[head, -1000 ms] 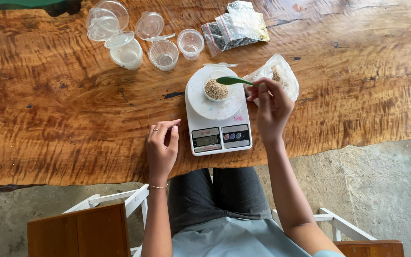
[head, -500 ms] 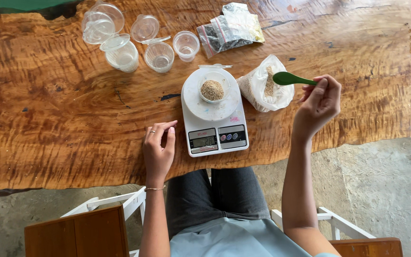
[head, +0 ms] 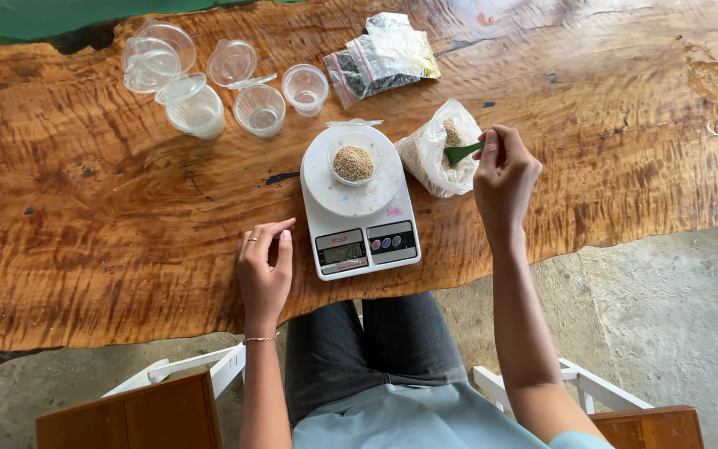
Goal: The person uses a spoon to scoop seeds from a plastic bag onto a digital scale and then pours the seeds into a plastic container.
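Right hand [head: 504, 179] dipping green spoon [head: 462, 152] into grain bag [head: 438, 150], grain-filled cup [head: 354, 160] on scale [head: 357, 212]

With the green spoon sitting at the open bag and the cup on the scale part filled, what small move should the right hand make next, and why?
Probably dip the green spoon deeper into the clear bag for another scoop. The right hand holds it at the bag's mouth, the small cup on the scale holds only a low heap of grain, and the left hand rests idle on the table.

Kitchen scale [head: 357, 218] on table [head: 85, 216] before me, cup of grain [head: 353, 162] on its platform, open grain bag [head: 438, 150] just right, my spoon [head: 463, 152] in it, empty lidded cups [head: 209, 83] behind-left, sealed packets [head: 384, 56] behind.
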